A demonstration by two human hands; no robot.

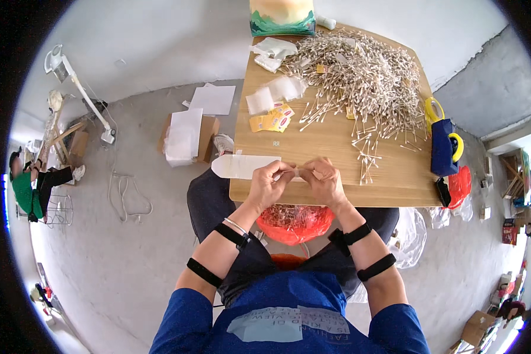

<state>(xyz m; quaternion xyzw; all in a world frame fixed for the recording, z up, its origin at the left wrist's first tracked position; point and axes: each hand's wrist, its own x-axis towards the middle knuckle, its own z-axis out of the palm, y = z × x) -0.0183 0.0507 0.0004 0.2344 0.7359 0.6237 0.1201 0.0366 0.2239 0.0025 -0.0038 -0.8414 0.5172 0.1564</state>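
Note:
Both of my hands meet over the front edge of the wooden table. My left hand point(268, 184) and my right hand point(324, 182) are closed in pinches on a small whitish, see-through piece point(297, 173) between the fingertips; its kind is hard to make out. A white card strip with a rounded end point(237, 167) lies beside and partly under my left hand. Farther back lie yellow printed packets point(272, 119) and small clear plastic bags point(260, 101). A big heap of cotton swabs point(369, 82) covers the table's far right, with loose swabs point(367, 160) trailing toward my right hand.
A blue tape dispenser point(442, 148) with yellow rolls stands at the table's right edge. Below the front edge, a red bag of swabs point(295, 227) sits between my legs. A cardboard box point(207, 138) with white sheets is on the floor at left. Another person point(32, 186) is far left.

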